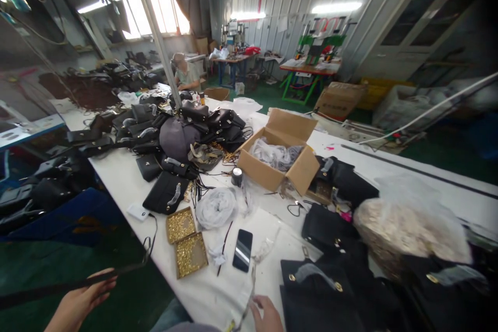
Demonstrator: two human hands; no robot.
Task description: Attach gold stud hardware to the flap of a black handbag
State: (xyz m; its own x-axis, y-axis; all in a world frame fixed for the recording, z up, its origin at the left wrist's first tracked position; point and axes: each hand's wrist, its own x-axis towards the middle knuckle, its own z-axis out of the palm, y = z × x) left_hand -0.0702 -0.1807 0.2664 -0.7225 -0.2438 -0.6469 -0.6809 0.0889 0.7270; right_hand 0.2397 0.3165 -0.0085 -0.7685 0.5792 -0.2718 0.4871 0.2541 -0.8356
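Stretching black strap (pixel 97 279) between hands

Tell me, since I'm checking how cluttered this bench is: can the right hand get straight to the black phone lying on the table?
Probably yes. The right hand rests at the table's near edge, and the phone lies face up just beyond it; only thin clear plastic wrap and a black cord lie nearby, neither covering it.
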